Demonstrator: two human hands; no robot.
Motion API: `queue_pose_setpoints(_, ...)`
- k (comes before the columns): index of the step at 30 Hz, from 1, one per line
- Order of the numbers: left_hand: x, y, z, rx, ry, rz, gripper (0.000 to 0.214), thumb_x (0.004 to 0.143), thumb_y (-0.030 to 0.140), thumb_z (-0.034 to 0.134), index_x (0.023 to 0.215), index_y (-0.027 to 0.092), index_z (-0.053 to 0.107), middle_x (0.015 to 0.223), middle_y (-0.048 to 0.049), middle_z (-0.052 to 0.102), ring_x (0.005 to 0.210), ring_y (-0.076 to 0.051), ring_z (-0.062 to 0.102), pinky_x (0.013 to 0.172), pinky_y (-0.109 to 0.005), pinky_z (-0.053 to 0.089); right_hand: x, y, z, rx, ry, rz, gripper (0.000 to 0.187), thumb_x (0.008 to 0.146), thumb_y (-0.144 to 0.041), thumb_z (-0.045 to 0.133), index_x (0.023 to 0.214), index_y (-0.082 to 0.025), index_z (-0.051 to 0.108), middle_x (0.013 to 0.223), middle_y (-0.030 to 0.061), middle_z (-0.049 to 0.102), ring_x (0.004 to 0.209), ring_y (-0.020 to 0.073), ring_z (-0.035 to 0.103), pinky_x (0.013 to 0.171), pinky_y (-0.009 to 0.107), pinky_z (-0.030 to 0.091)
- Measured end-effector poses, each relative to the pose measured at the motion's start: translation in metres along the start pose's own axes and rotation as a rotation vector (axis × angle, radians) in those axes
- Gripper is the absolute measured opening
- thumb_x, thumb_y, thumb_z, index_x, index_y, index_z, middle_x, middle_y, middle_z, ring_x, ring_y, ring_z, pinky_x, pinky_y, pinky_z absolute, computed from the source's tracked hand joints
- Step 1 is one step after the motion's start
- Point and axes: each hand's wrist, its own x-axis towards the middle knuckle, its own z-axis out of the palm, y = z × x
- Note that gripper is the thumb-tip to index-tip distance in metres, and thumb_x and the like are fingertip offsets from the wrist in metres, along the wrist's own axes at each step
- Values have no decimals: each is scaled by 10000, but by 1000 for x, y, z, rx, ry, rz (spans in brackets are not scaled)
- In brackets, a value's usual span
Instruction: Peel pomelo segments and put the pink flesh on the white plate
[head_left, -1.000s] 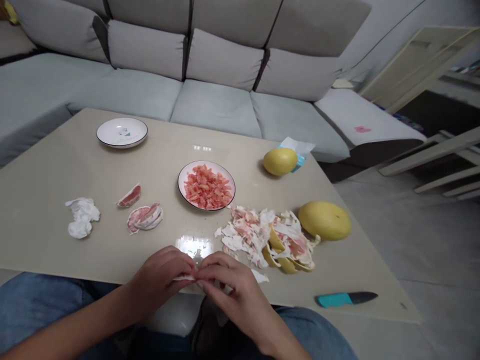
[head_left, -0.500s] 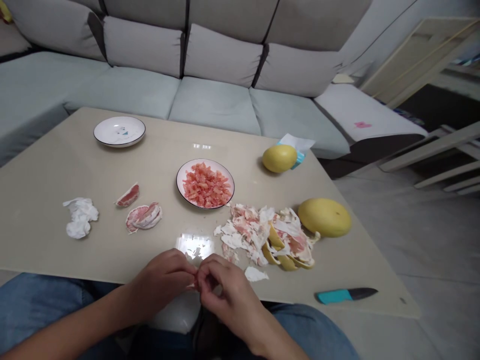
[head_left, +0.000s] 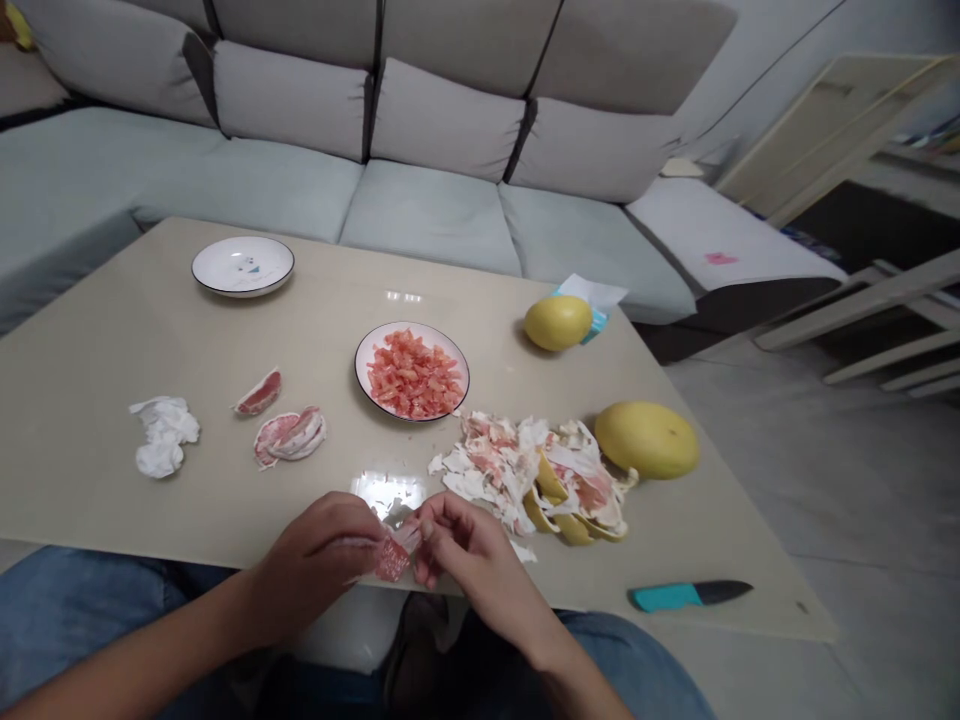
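Observation:
My left hand [head_left: 319, 555] and my right hand [head_left: 469, 545] hold a pomelo segment [head_left: 392, 558] over the table's near edge. Its pink flesh shows, and my right fingers pinch the white membrane. Beyond my hands, a plate [head_left: 361, 365] holds pink pomelo pulp [head_left: 411, 375]. To the right lies a heap of pith and yellow peel [head_left: 510, 470]. Two more segments [head_left: 289, 437] rest on the left. Whole pomelos [head_left: 646, 440] sit further right, and a teal-handled knife [head_left: 690, 595] lies near the edge.
A white plate [head_left: 225, 265] and crumpled tissue [head_left: 163, 436] lie on the beige table [head_left: 90, 400], with a tissue packet [head_left: 592, 305] behind a pomelo. A grey sofa [head_left: 427, 210] stands behind the table. My jeans-clad legs are below its near edge.
My hands have drawn slightly apart, and the pink flesh of the segment now shows between them with its membrane pulled back. My right hand has moved up and partly covers a white scrap on the table.

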Motion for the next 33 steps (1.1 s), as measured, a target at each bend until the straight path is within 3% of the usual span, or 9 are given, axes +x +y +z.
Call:
queue_pose_setpoints(3, 2, 3, 0, -86, 51, -155, 165, 838, 128, 597, 949, 239, 649, 893, -33, 703, 843, -192, 655, 783, -305, 542, -2, -6, 1, 1, -44, -9, 316, 838, -502, 589, 907, -197, 546, 758, 5, 642, 577, 112, 590, 530, 216, 456)
queue_pose_setpoints(6, 1, 3, 2, -140, 32, -233, 149, 834, 137, 612, 922, 244, 666, 885, -22, 703, 844, -184, 655, 786, -290, 543, -4, -9, 3, -195, 31, -125, 326, 780, -401, 697, 1031, -214, 607, 879, 22, 662, 662, 125, 587, 560, 220, 439)
queue_pose_setpoints(9, -4, 2, 7, -186, 16, -306, 115, 827, 181, 649, 914, 243, 690, 894, -27, 698, 865, -189, 652, 792, -292, 550, -4, -7, 6, -410, 136, -239, 96, 798, -278, 680, 856, -204, 703, 760, 12, 658, 665, 135, 568, 593, 234, 423)
queue_pose_setpoints(13, -11, 2, 14, -363, 112, -438, 138, 814, 248, 686, 951, 248, 711, 991, -53, 680, 911, -202, 665, 749, -284, 587, -3, -2, 7, -374, 203, -241, 133, 814, -237, 636, 707, -187, 695, 654, 3, 630, 601, 129, 550, 552, 230, 404)
queue_pose_setpoints(18, -12, -2, 17, -382, 141, -272, 112, 816, 258, 693, 915, 257, 745, 918, -60, 699, 948, -229, 660, 802, -343, 592, -2, -1, 9, -90, 198, -89, 174, 778, -314, 685, 697, -161, 671, 545, -17, 592, 489, 105, 534, 486, 208, 400)
queue_pose_setpoints(23, -5, -5, 11, -422, 160, -117, 169, 829, 191, 677, 954, 281, 747, 939, -56, 677, 947, -217, 657, 781, -304, 578, 0, -3, 7, 105, 142, -12, 273, 718, -402, 755, 701, -145, 665, 514, -22, 605, 460, 94, 548, 494, 203, 438)
queue_pose_setpoints(28, 1, -3, 7, -227, -30, -250, 360, 762, 281, 748, 1109, 279, 655, 1026, -54, 660, 930, -207, 632, 832, -308, 533, 3, 0, 6, 230, 81, 8, 301, 703, -418, 781, 734, -140, 670, 530, -27, 623, 445, 79, 560, 500, 198, 464)
queue_pose_setpoints(30, 0, -2, 10, -215, 1, -235, 506, 685, 329, 805, 1151, 278, 616, 1040, -54, 662, 951, -222, 621, 856, -316, 513, 3, 3, 9, 269, 40, 23, 301, 702, -412, 786, 769, -139, 681, 566, -19, 644, 468, 80, 578, 515, 199, 478)
queue_pose_setpoints(33, -3, 0, 16, -269, 52, -252, 347, 748, 263, 761, 1080, 278, 659, 992, -42, 678, 910, -196, 632, 815, -277, 509, 2, 6, 15, 308, -5, 29, 300, 704, -408, 789, 794, -142, 684, 590, -11, 662, 504, 84, 598, 542, 199, 490)
